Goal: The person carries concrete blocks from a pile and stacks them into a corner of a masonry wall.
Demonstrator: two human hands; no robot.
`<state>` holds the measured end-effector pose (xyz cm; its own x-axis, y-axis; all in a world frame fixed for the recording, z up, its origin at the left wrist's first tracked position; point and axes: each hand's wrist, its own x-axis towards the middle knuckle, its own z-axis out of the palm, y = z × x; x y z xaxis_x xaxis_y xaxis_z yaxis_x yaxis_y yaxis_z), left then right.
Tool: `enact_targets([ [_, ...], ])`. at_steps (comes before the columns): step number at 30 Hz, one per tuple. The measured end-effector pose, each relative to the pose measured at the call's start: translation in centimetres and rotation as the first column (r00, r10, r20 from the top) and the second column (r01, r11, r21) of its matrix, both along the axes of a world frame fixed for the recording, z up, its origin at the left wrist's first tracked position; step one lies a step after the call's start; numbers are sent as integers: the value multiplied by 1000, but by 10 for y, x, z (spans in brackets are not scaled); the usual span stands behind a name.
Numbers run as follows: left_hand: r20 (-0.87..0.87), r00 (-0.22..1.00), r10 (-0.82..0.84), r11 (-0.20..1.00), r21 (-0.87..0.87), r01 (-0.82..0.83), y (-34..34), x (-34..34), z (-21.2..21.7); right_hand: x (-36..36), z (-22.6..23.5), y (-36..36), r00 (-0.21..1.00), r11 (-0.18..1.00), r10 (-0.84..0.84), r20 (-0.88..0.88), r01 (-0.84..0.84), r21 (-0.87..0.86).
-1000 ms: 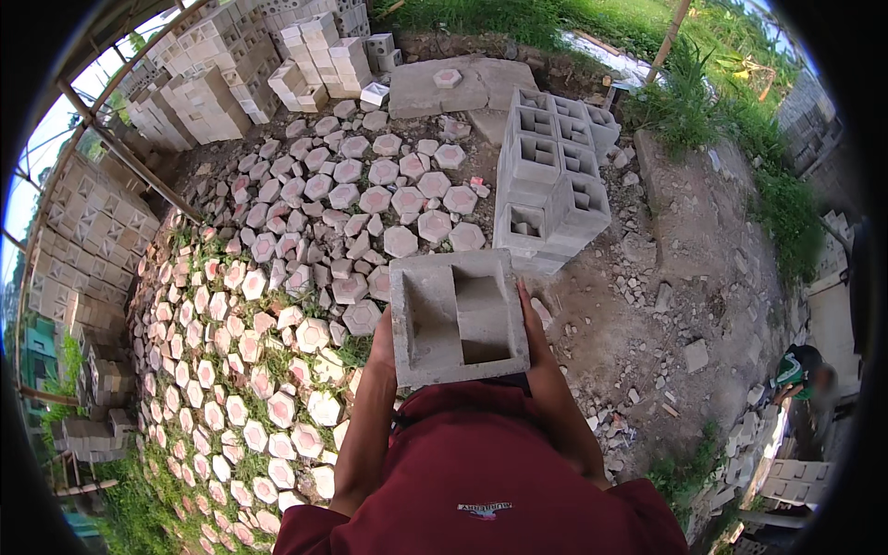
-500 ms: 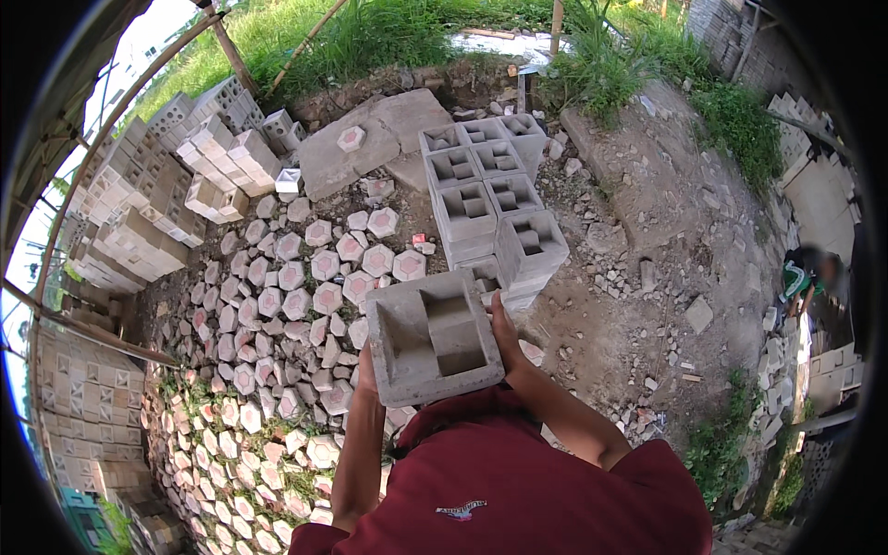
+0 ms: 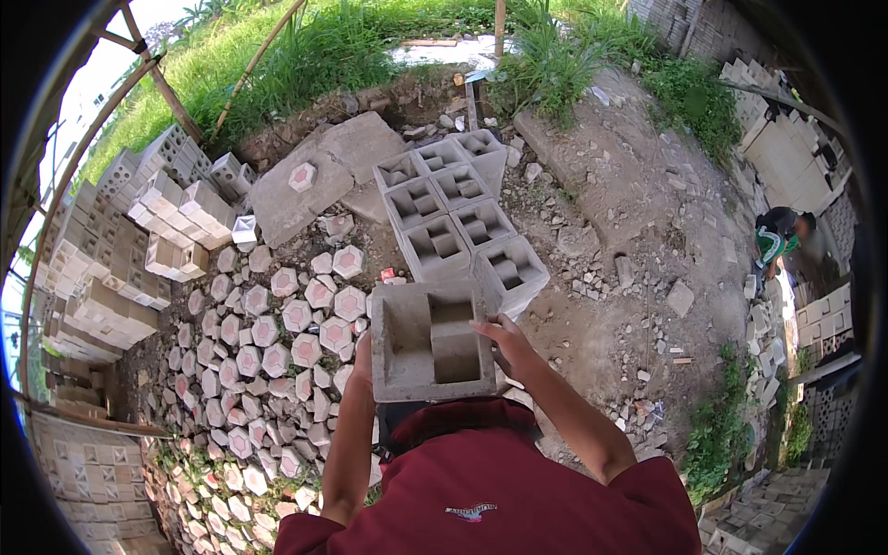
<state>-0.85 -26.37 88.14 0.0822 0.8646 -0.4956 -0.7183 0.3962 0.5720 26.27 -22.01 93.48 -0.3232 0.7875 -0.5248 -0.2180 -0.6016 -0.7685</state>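
A grey concrete ventilation block (image 3: 400, 338) is held up in front of my chest, its stepped hollow facing up. My left hand (image 3: 362, 363) presses its left side, with the fingers largely hidden behind the block. On the right side my right hand (image 3: 507, 346) grips the wall, fingertips over the rim. Just beyond it stands a stack of like grey blocks (image 3: 448, 220) in two rows, hollows up. The held block covers the near end of that stack.
Loose hexagonal pavers (image 3: 296, 315) cover the ground at left. Piles of pale blocks (image 3: 111, 305) stand farther left. A cracked concrete slab (image 3: 319, 185) lies beyond. Rubble (image 3: 597, 294) lies at right, and another person (image 3: 775, 239) bends at the far right.
My view has swung, so the stack and ground sit farther left. The held block has levelled and nears the stack in the picture. My right fingers have moved onto its rim.
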Motion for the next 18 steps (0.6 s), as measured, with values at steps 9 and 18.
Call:
enact_targets([
  [9, -37, 930, -367, 930, 1, 367, 135, -36, -47, -32, -23, 48, 947, 981, -164, 275, 186, -54],
  [18, 95, 711, -697, 705, -95, 703, 235, -61, -85, -80, -89, 69, 827, 861, -402, 393, 487, -145],
])
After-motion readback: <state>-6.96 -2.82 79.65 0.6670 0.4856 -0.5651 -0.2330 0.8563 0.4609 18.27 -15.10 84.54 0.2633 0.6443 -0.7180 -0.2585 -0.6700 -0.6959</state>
